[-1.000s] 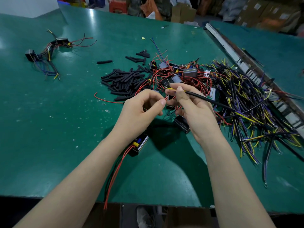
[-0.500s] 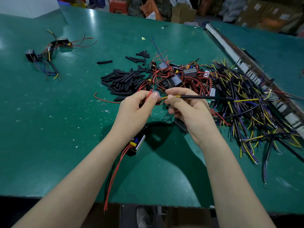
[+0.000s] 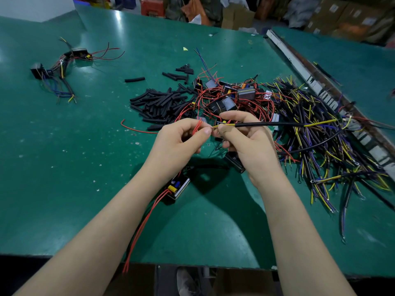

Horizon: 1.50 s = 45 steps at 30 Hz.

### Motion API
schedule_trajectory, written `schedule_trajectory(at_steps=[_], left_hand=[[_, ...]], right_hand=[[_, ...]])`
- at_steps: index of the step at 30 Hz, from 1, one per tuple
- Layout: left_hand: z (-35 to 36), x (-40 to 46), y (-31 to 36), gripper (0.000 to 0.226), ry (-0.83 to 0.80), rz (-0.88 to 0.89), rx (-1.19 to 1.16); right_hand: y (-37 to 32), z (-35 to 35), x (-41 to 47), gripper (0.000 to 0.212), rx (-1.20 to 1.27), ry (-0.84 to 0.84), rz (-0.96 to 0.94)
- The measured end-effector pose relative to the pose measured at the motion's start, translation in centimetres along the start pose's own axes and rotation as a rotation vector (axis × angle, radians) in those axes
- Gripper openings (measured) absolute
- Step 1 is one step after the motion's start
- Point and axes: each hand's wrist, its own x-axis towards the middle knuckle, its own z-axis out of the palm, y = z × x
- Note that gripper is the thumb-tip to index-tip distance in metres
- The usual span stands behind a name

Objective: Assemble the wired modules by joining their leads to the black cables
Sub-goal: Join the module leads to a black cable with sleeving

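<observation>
Above table (image 3: 64, 167) middle | left hand (image 3: 179, 142) fingers pinch red leads (image 3: 197, 126) | right hand (image 3: 245, 137) grips black cable (image 3: 267, 124) (near edge bare)

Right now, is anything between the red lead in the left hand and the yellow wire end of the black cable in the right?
Nothing visible. The left hand pinches the red leads, the right hand holds the black cable, and its yellow wire end reaches the left fingertips.

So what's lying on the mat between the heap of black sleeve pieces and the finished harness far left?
Head view: just one stray black sleeve piece; otherwise bare green mat between heap and harness.
</observation>
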Motion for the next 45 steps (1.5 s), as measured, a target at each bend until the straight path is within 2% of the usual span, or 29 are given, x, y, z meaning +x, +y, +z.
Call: schedule_trajectory(at_steps=[6,10,15,20,26,29,33,37,45], left_hand=[[-0.06,0.07,-0.10,0.014,0.017,-0.047,-0.018],[0.11,0.14,-0.44,0.021,0.029,-0.038,0.157],[0.19,0.05,-0.65,0.017,0.064,-0.006,0.223],[-0.03,0.00,-0.57,0.018,0.016,0.015,0.177],[0.02,0.24,-0.73,0.021,0.079,-0.018,0.189],[0.07,0.15,-0.63,0.018,0.059,-0.017,0.143],[0.08,0.06,-0.62,0.012,0.059,-0.030,0.083],[0.09,0.25,-0.66,0.021,0.077,-0.058,0.092],[0.15,0.25,-0.42,0.018,0.072,-0.081,0.026]], right_hand=[[-0.08,0.04,-0.32,0.018,-0.098,-0.042,-0.108],[0.13,0.21,-0.34,0.026,-0.144,-0.016,-0.157],[0.46,0.27,-0.30,0.028,-0.243,-0.006,-0.230],[0.63,0.20,-0.21,0.022,-0.273,0.050,-0.281],[0.64,0.59,-0.54,0.024,-0.339,0.044,-0.354],[0.62,0.51,-0.52,0.021,-0.357,0.078,-0.395],[0.82,0.45,-0.55,0.017,-0.361,0.055,-0.392],[0.89,0.38,-0.56,0.017,-0.409,0.027,-0.401],[0.72,0.41,-0.49,0.022,-0.402,0.054,-0.388]])
